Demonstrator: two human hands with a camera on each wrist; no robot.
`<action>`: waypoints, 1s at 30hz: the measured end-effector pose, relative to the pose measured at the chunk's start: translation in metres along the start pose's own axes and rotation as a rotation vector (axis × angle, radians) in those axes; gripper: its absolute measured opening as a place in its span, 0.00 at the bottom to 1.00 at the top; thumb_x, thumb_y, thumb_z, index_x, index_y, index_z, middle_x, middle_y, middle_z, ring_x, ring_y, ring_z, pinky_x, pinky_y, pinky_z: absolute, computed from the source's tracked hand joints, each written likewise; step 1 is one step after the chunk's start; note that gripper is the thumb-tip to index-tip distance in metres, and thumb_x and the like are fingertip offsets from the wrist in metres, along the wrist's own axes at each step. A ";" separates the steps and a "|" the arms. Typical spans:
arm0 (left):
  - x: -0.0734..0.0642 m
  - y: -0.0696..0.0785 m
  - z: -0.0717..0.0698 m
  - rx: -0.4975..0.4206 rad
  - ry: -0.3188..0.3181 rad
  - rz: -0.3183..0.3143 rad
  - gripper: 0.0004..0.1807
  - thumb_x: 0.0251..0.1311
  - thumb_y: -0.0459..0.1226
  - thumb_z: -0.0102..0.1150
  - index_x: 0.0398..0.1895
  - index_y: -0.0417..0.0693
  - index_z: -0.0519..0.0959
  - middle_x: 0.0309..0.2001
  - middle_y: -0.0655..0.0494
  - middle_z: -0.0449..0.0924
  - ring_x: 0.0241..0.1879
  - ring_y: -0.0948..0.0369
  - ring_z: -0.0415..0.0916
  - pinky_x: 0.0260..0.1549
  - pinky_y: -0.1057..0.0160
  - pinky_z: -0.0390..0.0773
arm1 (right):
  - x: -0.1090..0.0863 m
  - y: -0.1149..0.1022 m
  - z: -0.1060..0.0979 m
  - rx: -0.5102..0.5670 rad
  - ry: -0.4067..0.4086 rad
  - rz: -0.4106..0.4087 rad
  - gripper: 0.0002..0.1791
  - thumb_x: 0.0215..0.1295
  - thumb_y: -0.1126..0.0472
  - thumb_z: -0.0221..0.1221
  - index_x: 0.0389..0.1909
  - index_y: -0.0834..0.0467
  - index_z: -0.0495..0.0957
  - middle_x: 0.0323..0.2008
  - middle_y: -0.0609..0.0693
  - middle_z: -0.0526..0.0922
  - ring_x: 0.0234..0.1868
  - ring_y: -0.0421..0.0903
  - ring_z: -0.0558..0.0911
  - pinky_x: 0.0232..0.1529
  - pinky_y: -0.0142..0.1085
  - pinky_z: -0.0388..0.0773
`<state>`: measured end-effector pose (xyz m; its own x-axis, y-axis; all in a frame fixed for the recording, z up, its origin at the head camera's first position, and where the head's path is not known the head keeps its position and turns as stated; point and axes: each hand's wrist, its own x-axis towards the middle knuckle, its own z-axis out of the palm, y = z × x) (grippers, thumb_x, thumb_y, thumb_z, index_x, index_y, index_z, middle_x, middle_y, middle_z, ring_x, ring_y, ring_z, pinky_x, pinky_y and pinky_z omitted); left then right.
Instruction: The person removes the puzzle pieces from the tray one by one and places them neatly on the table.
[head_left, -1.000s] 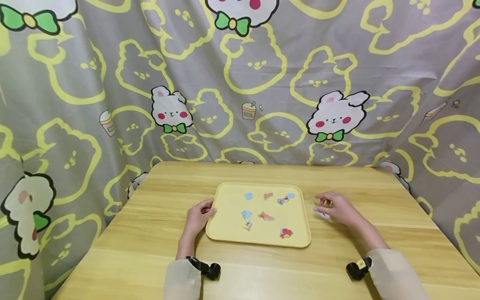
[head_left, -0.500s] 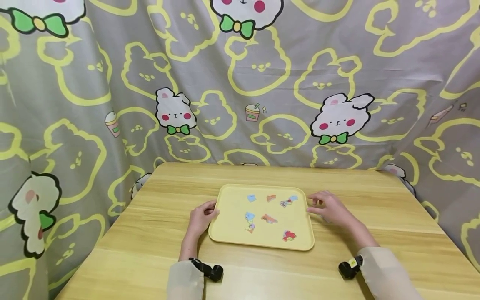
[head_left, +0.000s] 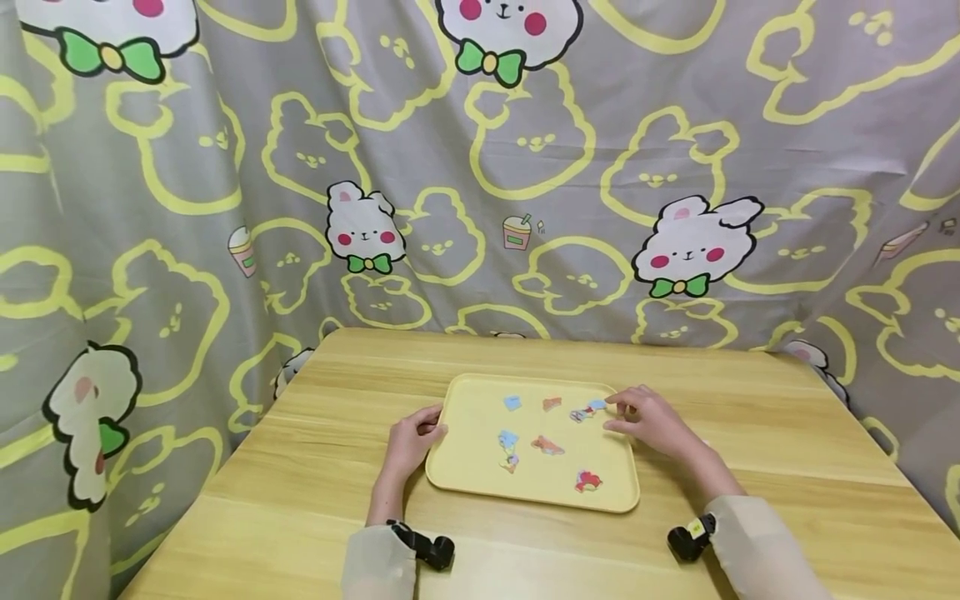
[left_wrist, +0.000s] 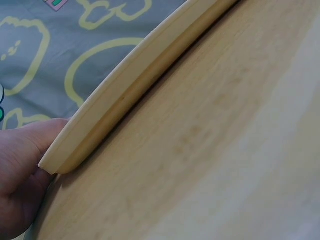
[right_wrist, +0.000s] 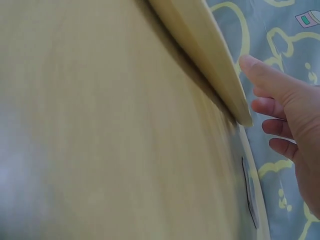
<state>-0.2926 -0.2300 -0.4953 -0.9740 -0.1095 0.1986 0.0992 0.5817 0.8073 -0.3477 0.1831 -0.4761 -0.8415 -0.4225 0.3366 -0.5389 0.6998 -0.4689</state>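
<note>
My left hand grips the left rim of a yellow tray, thumb at the edge; the left wrist view also shows this hand at the tray's corner. Above the tray's right rim is my right hand, its fingers loosely bent and nothing seen between them. Its fingertips are right beside joined puzzle pieces in the upper right. Further pieces lie on the tray: a blue piece, a small orange piece, a blue and yellow group, an orange-brown piece and a red piece.
The tray lies on a wooden table. In the right wrist view, a flat dark-edged piece lies on the table beyond the tray. A patterned grey curtain hangs behind and at both sides.
My right hand has moved left, from a pale piece on the table beside the tray to over the tray's right rim. The left hand keeps its grip. The head view has shifted slightly.
</note>
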 end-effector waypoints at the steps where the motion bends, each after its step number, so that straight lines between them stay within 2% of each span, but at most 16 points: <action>1: 0.000 0.000 0.000 -0.002 0.001 0.001 0.21 0.59 0.34 0.66 0.57 0.42 0.81 0.45 0.43 0.86 0.45 0.51 0.84 0.45 0.60 0.84 | 0.001 0.000 0.001 0.002 -0.004 -0.002 0.23 0.54 0.52 0.71 0.49 0.61 0.82 0.31 0.44 0.78 0.34 0.38 0.70 0.34 0.29 0.72; 9: -0.001 -0.001 0.000 -0.004 0.002 0.013 0.20 0.60 0.34 0.65 0.57 0.42 0.81 0.45 0.43 0.86 0.45 0.51 0.84 0.45 0.58 0.84 | 0.007 -0.002 0.008 -0.002 -0.017 -0.023 0.23 0.55 0.52 0.71 0.48 0.61 0.83 0.30 0.44 0.76 0.32 0.39 0.69 0.31 0.28 0.69; 14: -0.001 -0.001 0.000 -0.006 -0.001 0.018 0.20 0.60 0.34 0.65 0.57 0.42 0.80 0.45 0.43 0.86 0.45 0.51 0.84 0.45 0.58 0.84 | 0.011 -0.003 0.012 -0.028 -0.014 -0.038 0.23 0.54 0.51 0.70 0.48 0.60 0.83 0.29 0.43 0.76 0.32 0.38 0.68 0.32 0.29 0.68; 23: 0.000 -0.004 0.000 -0.013 0.007 0.032 0.20 0.59 0.34 0.66 0.56 0.42 0.81 0.44 0.43 0.86 0.43 0.52 0.84 0.43 0.60 0.85 | 0.015 -0.004 0.017 -0.081 0.024 -0.123 0.21 0.53 0.52 0.71 0.45 0.60 0.84 0.25 0.44 0.72 0.31 0.38 0.62 0.33 0.31 0.60; 30: -0.001 -0.003 0.000 -0.012 0.010 0.030 0.20 0.59 0.34 0.66 0.55 0.41 0.81 0.43 0.44 0.87 0.43 0.52 0.84 0.42 0.63 0.84 | 0.019 -0.003 0.019 -0.118 0.017 -0.138 0.19 0.53 0.52 0.71 0.44 0.57 0.85 0.25 0.43 0.71 0.32 0.37 0.61 0.33 0.30 0.57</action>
<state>-0.2921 -0.2316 -0.4984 -0.9684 -0.1001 0.2283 0.1309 0.5751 0.8075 -0.3627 0.1620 -0.4839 -0.7589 -0.5097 0.4053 -0.6399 0.6993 -0.3186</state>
